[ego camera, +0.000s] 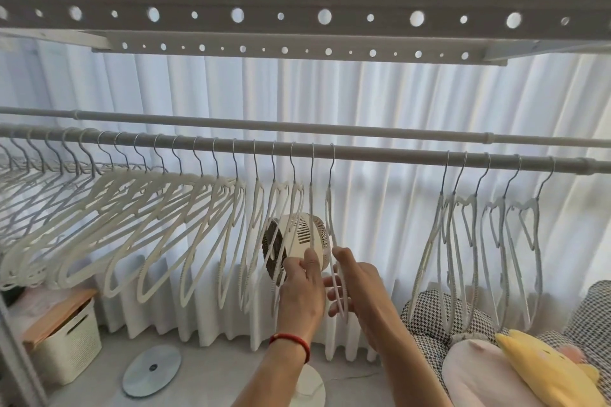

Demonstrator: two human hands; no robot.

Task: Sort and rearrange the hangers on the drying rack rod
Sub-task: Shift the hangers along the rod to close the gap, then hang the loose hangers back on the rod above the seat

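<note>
A grey rack rod (380,155) runs across the view at mid-height. Several white hangers (198,208) hang along its left and middle stretch, and several grey hangers (476,241) hang in a group at the right. A bare gap of rod lies between the two groups. My left hand (302,287) grips a white hanger (310,208) near the right end of the white row. My right hand (355,284) holds the last white hanger (330,215) beside it, fingers curled round its lower arm.
A second thinner rod (297,127) runs behind. Perforated rack beams (297,15) hang overhead. A white fan (302,235) stands behind the hangers, its round base (309,387) on the floor. A storage box (66,334) sits at lower left, cushions and plush toys (542,370) at lower right.
</note>
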